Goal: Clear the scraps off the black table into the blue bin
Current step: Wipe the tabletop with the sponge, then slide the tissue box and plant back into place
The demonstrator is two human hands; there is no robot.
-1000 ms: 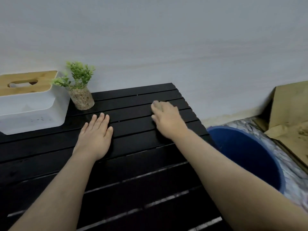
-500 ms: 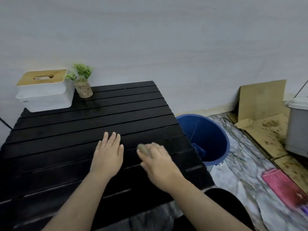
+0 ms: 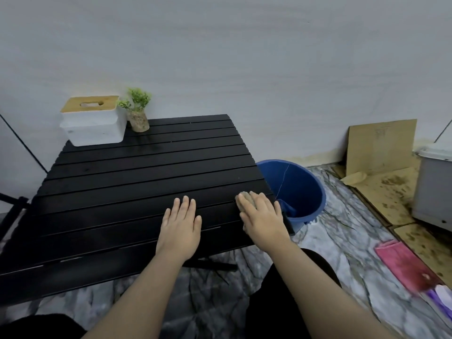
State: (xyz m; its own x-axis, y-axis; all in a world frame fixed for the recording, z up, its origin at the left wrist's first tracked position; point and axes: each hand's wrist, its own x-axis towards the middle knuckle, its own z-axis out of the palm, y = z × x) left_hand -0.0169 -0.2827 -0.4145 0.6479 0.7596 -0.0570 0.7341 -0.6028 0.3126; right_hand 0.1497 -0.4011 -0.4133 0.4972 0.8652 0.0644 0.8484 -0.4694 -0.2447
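The black slatted table [image 3: 137, 182] fills the left middle of the head view. The blue bin [image 3: 308, 192] stands on the floor against the table's right edge. My right hand [image 3: 263, 216] lies palm down at that right edge, next to the bin, pressed over a small brownish pad [image 3: 242, 200] that shows under the fingertips. My left hand [image 3: 181, 223] rests flat on the slats just to its left and holds nothing. I can make out no distinct scraps on the slats, only faint specks.
A white tissue box with a wooden lid [image 3: 94, 123] and a small potted plant [image 3: 137, 113] stand at the table's far left corner. Cardboard [image 3: 381, 145] leans on the wall at right, beside a grey container [image 3: 435, 187]. A pink mat [image 3: 406, 267] lies on the marbled floor.
My right hand has swept the pad from the table's far middle toward me and then right, to the edge by the bin. The left hand came nearer too. The view pulled back.
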